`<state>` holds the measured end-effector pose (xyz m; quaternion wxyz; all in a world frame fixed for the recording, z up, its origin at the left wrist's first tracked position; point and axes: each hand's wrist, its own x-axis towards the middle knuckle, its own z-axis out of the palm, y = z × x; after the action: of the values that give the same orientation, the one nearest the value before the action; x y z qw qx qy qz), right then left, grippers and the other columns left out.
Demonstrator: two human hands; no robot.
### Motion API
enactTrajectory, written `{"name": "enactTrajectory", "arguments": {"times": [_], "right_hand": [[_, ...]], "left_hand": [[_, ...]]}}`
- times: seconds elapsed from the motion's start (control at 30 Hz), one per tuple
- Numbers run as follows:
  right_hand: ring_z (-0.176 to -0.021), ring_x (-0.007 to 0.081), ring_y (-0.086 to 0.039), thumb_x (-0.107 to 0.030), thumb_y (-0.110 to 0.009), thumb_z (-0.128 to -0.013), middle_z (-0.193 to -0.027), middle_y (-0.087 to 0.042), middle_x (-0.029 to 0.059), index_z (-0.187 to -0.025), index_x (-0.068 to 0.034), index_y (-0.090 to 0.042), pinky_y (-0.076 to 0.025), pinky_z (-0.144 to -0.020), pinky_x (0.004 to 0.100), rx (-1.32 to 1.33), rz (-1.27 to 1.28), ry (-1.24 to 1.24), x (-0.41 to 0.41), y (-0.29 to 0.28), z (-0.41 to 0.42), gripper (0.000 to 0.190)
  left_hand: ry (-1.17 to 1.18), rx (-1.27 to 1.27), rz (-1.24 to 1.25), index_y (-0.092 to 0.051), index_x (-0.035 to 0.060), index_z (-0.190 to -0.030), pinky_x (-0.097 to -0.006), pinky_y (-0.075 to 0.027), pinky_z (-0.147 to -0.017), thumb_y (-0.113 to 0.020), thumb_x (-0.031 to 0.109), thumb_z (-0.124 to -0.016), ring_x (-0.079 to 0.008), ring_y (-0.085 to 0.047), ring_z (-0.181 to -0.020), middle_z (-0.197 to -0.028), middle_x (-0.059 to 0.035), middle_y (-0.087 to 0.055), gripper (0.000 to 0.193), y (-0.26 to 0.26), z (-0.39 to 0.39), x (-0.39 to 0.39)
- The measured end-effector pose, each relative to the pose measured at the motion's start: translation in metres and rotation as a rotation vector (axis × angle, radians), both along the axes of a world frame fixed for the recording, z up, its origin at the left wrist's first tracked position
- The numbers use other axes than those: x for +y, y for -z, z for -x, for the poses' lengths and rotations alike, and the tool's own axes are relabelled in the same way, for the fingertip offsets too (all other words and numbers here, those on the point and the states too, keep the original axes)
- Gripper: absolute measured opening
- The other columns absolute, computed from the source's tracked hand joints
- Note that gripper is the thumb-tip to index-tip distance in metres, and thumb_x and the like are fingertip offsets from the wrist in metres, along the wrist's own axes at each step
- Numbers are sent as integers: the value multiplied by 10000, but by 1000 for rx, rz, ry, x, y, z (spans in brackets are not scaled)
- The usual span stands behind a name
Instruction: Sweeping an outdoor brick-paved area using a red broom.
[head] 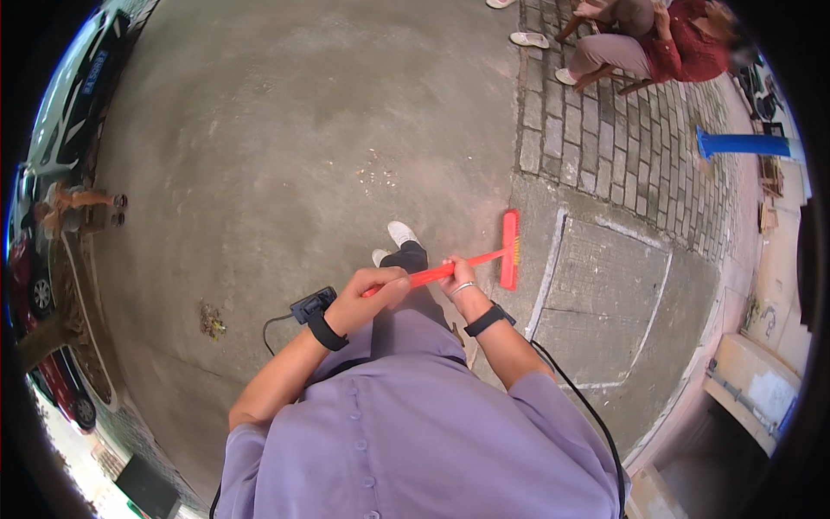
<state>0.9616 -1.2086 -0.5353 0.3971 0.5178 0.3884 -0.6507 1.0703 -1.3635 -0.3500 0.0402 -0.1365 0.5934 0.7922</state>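
Observation:
A red push broom slants across in front of my legs, its long red handle (431, 275) running out to the right. My left hand (375, 292) grips the handle near its top end. Lower on the same handle, my right hand (456, 275) is closed around it. The broom head (509, 250) has yellowish bristles facing right, and it is at or near the concrete; contact cannot be made out. Small pale scraps of litter (379, 174) are scattered on the ground ahead of my white shoes (402, 233). A little pile of dry debris (211, 322) lies to the left.
Seated people (687, 45) are on the brick paving (603, 143) at upper right. Another person (81, 201) stands at left near parked cars (91, 84). A blue post (742, 144) rises at right. A white-outlined concrete patch (603, 292) lies beyond the broom head.

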Motion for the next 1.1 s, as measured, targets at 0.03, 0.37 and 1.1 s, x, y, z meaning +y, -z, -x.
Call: {"name": "enactTrajectory", "arguments": {"times": [0.03,0.37,1.1], "right_hand": [[-488,139,-455,-14,-462,-706,-526,-435,30,-636,-68,-405,-423,-472,233,-3,-9,13,2,10,-3,106],[-504,139,-475,-37,-481,-705,-538,-441,27,-640,-68,-425,-432,-493,246,-63,360,-326,-130,-41,-14,92],[-500,172,-469,-73,-430,-736,-548,-439,49,-629,-66,-412,-435,-497,321,23,63,-457,-123,37,84,108]], "left_hand": [[-15,-67,-13,-401,-6,-587,-251,-324,-578,-388,117,-825,-131,-364,-549,-588,-31,-404,268,3,3,3],[-141,141,405,-400,3,-585,-273,-335,-564,-446,71,-787,-160,-370,-527,-559,-51,-394,218,-86,-2,-39],[-387,-177,124,-405,24,-620,-247,-339,-623,-379,158,-846,-106,-382,-626,-611,-19,-405,264,-9,51,-43]]}}
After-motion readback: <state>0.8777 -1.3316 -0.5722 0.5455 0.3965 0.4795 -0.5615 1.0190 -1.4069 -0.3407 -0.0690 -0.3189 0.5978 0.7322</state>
